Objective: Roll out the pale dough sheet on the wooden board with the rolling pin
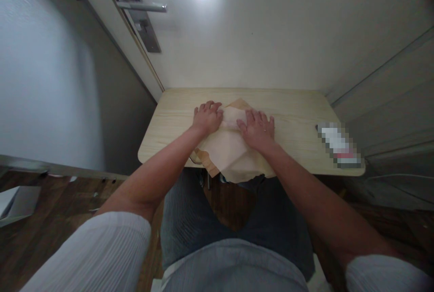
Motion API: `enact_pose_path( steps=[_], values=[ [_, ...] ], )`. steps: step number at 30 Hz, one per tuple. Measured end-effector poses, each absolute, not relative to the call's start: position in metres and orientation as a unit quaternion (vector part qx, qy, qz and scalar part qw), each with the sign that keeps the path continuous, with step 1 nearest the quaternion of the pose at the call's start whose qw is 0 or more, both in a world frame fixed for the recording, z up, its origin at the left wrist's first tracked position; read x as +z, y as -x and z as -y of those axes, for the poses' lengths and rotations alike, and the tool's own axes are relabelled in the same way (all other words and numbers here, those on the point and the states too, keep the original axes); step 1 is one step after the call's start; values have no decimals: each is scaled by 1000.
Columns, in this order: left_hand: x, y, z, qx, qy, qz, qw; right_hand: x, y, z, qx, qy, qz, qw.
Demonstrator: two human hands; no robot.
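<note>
A pale cream sheet of paper [225,149] lies over browner paper [207,164], whose corners stick out behind it and at the lower left. Its near side hangs a little over the table's front edge. My left hand [208,119] rests flat on the left side of the sheet, fingers spread towards the back. On the right side, my right hand [257,129] presses down with its fingers apart. Both thumbs point inward along a folded band of the paper. What lies beneath the sheet is hidden.
The papers lie on a small light wooden table [294,111] against a pale door with a metal handle [142,7]. A pixelated flat object [339,145] lies at the table's right end. A white box-like thing [18,204] is on the floor at left.
</note>
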State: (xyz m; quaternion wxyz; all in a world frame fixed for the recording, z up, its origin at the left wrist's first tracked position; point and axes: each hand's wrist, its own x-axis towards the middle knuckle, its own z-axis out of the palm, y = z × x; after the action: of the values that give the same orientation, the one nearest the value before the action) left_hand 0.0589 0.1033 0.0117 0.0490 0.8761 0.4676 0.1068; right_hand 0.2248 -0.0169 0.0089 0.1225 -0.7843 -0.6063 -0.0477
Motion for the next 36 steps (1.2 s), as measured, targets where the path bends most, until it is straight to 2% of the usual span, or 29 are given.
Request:
enact_pose_path(
  steps=[11,20,36],
  values=[
    [12,-52,-87,133,-876,-463,20,11,-213,33,-50,785,607,116],
    [10,-39,-70,144,-883,-446,10,6,-201,55,-64,774,614,142],
    [11,-16,-31,113,-882,-456,36,-4,-174,99,-87,759,628,151]
  ],
)
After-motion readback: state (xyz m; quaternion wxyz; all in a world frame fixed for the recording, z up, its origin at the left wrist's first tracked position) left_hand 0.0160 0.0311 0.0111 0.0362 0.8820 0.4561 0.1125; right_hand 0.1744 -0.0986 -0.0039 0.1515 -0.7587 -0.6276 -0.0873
